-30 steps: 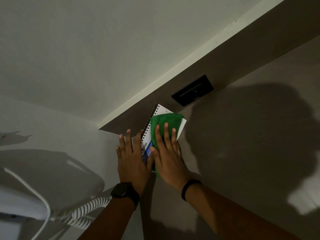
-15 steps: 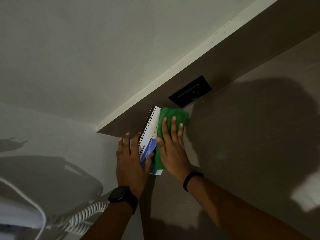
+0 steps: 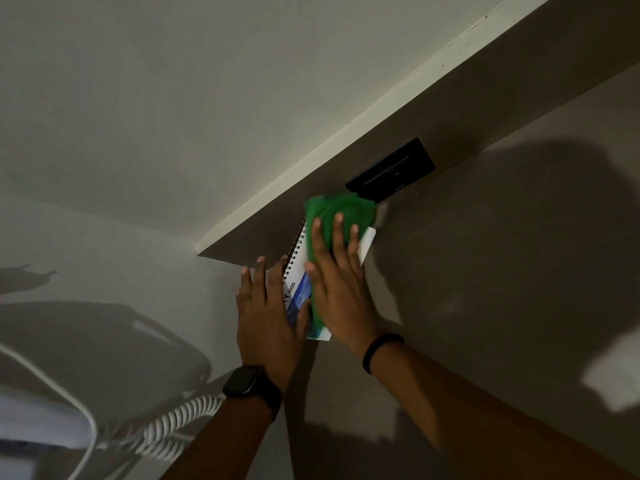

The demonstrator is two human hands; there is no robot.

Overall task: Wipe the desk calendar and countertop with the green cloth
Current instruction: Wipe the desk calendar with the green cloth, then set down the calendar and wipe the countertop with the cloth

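- Lower left of frame: a white coiled cord (image 3: pixel 180 424) lies on the table (image 3: pixel 502 271).
- Centre: my left hand (image 3: pixel 266 320), fingers extended and flat, braces the spiral-bound side of the desk calendar (image 3: pixel 294 289); its grip closes on nothing.
- Just right of it: my right hand (image 3: pixel 337 282), palm flat and fingers spread, presses the green cloth (image 3: pixel 337 206) onto the calendar face.
- Upper right of the cloth: a black socket plate (image 3: pixel 394 171) on the wall.
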